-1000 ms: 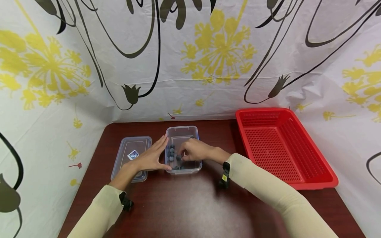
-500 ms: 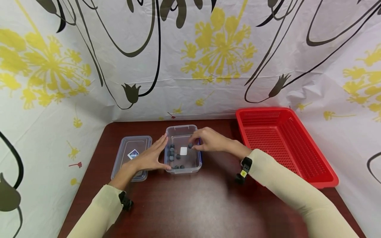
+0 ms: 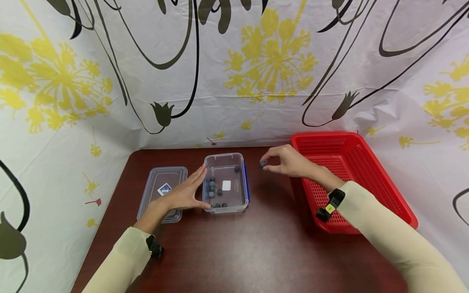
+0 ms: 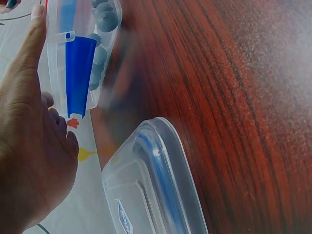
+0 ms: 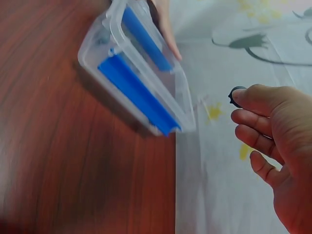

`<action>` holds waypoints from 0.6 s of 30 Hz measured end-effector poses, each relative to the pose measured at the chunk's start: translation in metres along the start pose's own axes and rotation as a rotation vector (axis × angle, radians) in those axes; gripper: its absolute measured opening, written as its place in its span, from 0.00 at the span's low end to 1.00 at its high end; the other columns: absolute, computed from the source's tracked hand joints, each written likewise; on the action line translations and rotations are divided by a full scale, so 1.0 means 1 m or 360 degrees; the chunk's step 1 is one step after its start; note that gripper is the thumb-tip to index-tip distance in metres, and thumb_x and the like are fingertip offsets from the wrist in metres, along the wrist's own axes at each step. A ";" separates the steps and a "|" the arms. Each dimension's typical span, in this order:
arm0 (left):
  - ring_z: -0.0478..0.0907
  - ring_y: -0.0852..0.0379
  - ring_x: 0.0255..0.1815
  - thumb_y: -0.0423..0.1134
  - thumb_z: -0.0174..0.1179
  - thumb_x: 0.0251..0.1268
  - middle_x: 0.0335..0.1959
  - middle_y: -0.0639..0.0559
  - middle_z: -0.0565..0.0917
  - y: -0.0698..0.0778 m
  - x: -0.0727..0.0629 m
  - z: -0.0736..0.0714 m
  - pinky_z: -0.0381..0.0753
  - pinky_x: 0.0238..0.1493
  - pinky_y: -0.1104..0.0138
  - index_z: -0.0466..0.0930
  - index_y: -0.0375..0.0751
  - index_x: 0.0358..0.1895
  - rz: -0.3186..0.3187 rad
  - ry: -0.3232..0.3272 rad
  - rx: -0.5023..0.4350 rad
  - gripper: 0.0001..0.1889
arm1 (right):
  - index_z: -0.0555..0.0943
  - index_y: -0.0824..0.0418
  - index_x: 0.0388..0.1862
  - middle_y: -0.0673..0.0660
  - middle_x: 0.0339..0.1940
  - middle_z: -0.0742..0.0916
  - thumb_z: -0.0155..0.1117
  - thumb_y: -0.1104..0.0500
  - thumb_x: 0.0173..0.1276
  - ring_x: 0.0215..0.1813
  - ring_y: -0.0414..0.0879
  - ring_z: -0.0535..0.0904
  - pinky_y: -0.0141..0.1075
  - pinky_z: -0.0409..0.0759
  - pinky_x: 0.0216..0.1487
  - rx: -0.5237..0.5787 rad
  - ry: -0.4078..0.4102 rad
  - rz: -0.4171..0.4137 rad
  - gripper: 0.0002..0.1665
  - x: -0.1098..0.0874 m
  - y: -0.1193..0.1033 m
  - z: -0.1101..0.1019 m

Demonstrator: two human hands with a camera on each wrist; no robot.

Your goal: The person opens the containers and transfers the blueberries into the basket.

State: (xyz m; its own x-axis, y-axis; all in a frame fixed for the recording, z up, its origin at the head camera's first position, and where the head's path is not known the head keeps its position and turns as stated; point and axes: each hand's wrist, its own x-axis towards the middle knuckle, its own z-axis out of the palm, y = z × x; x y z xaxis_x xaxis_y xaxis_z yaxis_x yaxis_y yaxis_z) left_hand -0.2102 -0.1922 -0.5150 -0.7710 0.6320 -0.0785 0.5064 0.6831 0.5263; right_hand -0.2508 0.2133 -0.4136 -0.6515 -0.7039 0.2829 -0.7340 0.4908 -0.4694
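Observation:
A clear plastic container (image 3: 224,160) with blue side clips (image 4: 78,73) stands uncovered on the table. Several blueberries (image 3: 211,189) lie in it, most along its left and near sides; one sits near the far right. My left hand (image 3: 181,195) rests spread against the container's left side, fingers straight and thumb at the near corner. Right of the container, above the table, my right hand (image 3: 287,160) pinches one blueberry (image 5: 237,97) between thumb and fingertips. The berry is partly hidden by the thumb in the right wrist view.
A clear lid (image 3: 155,179) with a blue-and-white label lies left of the container, partly behind the left hand and forearm. At the right stands a red perforated basket (image 3: 373,179), with the right forearm passing over it. Patterned white sheeting (image 3: 205,81) surrounds the dark wooden table (image 3: 227,252).
My right hand has lifted a blueberry out of the container and carried it right, toward the red basket. The left hand and container have stayed in place.

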 end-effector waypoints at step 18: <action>0.35 0.44 0.89 0.69 0.74 0.57 0.89 0.46 0.31 -0.001 0.000 0.000 0.51 0.83 0.40 0.35 0.37 0.87 -0.0014 -0.0018 0.0003 0.71 | 0.91 0.57 0.41 0.47 0.35 0.92 0.81 0.69 0.60 0.31 0.36 0.80 0.30 0.77 0.32 -0.0210 0.0205 0.0317 0.12 -0.078 0.078 -0.054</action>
State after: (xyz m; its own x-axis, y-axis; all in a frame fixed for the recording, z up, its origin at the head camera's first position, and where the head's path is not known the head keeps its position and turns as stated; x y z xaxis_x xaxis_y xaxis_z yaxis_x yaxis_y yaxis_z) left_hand -0.2109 -0.1924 -0.5154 -0.7710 0.6301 -0.0927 0.5003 0.6892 0.5242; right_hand -0.2677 0.3345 -0.4271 -0.7982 -0.5199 0.3041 -0.6023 0.6815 -0.4157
